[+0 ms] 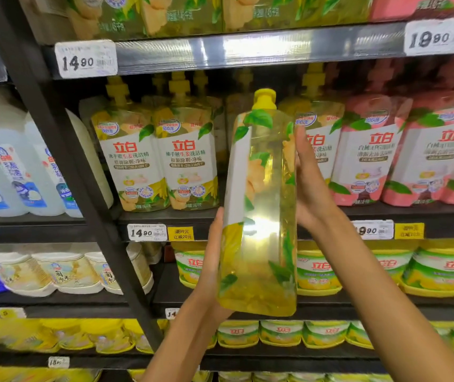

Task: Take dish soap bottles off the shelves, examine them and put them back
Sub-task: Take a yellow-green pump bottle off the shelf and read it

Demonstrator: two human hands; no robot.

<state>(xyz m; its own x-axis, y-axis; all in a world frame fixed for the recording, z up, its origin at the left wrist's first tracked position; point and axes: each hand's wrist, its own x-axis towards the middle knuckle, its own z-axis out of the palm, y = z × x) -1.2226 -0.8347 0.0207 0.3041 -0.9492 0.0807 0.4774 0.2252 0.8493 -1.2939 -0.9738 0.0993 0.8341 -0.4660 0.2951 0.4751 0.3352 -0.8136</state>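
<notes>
I hold a yellow dish soap bottle [261, 205] with a yellow cap upright in front of the middle shelf [148, 216], turned so its narrow side faces me. My left hand [212, 260] grips its lower left edge near the base. My right hand [311, 183] lies flat against its upper right side, fingers straight and pointing up. Matching yellow bottles [159, 161] stand on the shelf behind, left of the held one.
Pink bottles [402, 155] fill the shelf's right part, white bottles [21, 172] the bay at left beyond a dark upright post [63, 150]. Yellow-green tubs [385, 268] sit on the lower shelves. Price tags [145, 232] line the shelf edges.
</notes>
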